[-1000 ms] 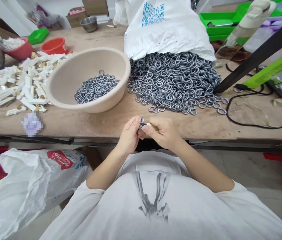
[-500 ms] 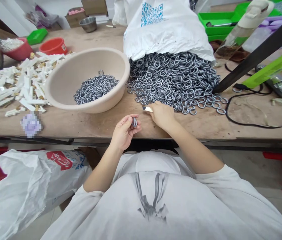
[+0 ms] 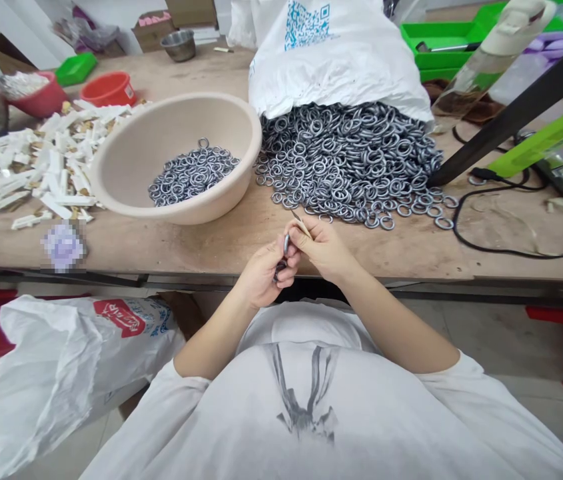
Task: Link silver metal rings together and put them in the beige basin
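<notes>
My left hand [image 3: 264, 272] has its fingers closed on grey rings; one ring [image 3: 286, 244] stands on edge at its fingertips, and more lie darkly in the curled fingers. My right hand [image 3: 325, 248] pinches a small knife [image 3: 303, 227], a thin flat piece with a pale grip and dark tip. The two hands meet over the table's front edge, the knife close to the ring. Just beyond them spreads a large heap of grey rings [image 3: 351, 167]. To the left, a beige basin [image 3: 126, 160] contains a smaller pile of similar rings [image 3: 194, 177].
A white sack [image 3: 336, 73] lies behind the heap, its mouth over the rings. White plastic pieces [image 3: 56, 167] cover the table's left. On the right, a dark post [image 3: 506, 113], a black cable [image 3: 491, 250] and a bottle [image 3: 486, 67] stand or lie near the heap.
My right hand has come away from the heap's edge toward my body with the knife. My left hand has shifted right and nearer, and the hands now touch, a ring raised at the fingertips.
</notes>
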Tool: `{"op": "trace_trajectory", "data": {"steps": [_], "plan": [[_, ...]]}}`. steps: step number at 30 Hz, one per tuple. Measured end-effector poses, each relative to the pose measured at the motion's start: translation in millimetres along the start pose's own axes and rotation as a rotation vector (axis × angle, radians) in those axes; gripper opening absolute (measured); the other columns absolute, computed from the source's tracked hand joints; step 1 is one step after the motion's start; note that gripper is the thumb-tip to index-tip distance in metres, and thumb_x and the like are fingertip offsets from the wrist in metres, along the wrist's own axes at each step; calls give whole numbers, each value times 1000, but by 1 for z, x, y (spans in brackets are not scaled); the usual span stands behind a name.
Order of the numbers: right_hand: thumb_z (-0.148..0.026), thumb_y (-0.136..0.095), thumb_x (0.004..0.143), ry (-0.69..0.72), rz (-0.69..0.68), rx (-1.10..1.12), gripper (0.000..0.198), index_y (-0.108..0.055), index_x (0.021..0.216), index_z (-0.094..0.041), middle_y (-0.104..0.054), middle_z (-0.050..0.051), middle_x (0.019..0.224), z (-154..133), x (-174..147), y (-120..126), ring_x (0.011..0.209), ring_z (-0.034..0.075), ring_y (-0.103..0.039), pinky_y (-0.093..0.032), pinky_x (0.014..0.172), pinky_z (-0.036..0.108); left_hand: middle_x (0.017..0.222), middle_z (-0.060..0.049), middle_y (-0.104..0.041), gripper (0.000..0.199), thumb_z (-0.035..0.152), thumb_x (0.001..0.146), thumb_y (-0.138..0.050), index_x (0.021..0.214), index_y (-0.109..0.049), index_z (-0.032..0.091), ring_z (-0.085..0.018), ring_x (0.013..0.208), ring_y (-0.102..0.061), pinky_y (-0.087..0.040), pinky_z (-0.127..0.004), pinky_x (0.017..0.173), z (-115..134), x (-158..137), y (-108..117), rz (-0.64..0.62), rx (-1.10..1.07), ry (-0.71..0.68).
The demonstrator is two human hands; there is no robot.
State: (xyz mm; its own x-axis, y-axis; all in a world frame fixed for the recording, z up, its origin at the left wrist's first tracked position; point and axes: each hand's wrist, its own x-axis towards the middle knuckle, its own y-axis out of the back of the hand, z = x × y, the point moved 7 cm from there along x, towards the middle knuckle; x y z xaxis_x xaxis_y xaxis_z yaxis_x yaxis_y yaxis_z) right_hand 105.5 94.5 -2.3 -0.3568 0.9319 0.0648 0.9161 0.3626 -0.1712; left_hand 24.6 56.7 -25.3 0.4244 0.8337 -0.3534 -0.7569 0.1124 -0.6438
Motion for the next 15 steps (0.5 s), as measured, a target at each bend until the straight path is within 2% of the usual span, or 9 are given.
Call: {"op": "trace_trajectory", "data": {"steps": [4,8,11,13,15], "plan": [[-70,-75,72,95,71,-163,54,-60,91,-21,-63,-2,73,-9,-4,4,62,13,-59,-51,60,28,57,7,-43,51,55,72,-81,72,-49,17,-2,41,-31,-20,-13,37,4,-3,1,76,14,-116],[-72,-56,87,170,153,-332,51,-59,88,-21,-61,-1,70,-16,-10,10,62,14,-55,-44,60,28,55,6,-43,52,56,73,-80,66,-47,16,-2,41,-31,-21,-14,38,5,-5,-3,73,57,-158],[-69,-47,94,333,220,-663,52,-58,81,-20,-61,2,72,-30,-22,8,65,14,-52,-37,61,29,53,7,-41,50,54,76,-78,66,-46,17,-2,40,-31,-21,-14,37,8,-6,-1,121,20,-190],[-66,-42,97,415,197,-871,53,-57,75,-20,-59,3,70,-34,-31,0,64,14,-49,-32,60,30,51,8,-39,50,51,76,-78,65,-44,18,-3,39,-31,-21,-15,37,11,-6,1,157,-14,-221],[-64,-39,99,470,177,-987,55,-54,71,-20,-57,3,68,-36,-36,-7,62,14,-47,-30,60,31,49,8,-38,50,50,76,-79,64,-42,18,-3,38,-31,-22,-15,36,12,-6,1,167,-35,-240]]}}
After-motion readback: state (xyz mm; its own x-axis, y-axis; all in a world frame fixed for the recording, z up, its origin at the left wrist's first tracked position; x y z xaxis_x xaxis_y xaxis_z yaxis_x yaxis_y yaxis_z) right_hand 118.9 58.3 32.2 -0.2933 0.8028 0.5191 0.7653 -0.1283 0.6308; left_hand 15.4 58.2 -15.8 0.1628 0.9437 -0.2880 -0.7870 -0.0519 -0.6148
